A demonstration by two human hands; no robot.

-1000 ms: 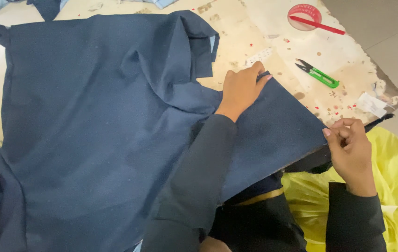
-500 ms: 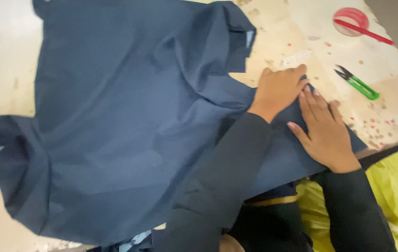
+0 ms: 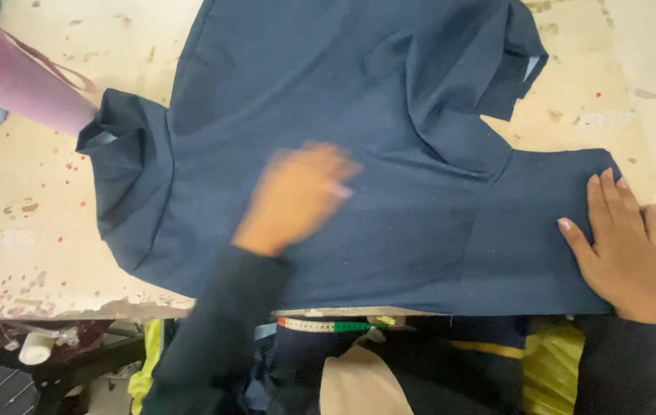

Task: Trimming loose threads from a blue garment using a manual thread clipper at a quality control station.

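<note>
One wide tabletop point(image 3: 51, 230), pale and speckled with small red flecks, is carrying everything we are working on. Most of it is lying under a dark blue cloth point(image 3: 358, 100), a big cut piece spread nearly flat, with its near edge running along the edge closest to us. We are judging the spreading as largely done: the middle and right part are looking smooth, while the left corner is folded back on itself and a ridge and a turned-over flap are sitting toward the upper right, so some flattening is left. A pink roll point(image 3: 20, 84) is lying at the far left, just touching that folded corner. Our right hand point(image 3: 620, 242) is pressing flat and open on the near right corner. Our left hand point(image 3: 297, 196) is resting blurred on the middle, seemingly open, gripping nothing. A measuring tape point(image 3: 324, 326) is showing below the edge.
</note>
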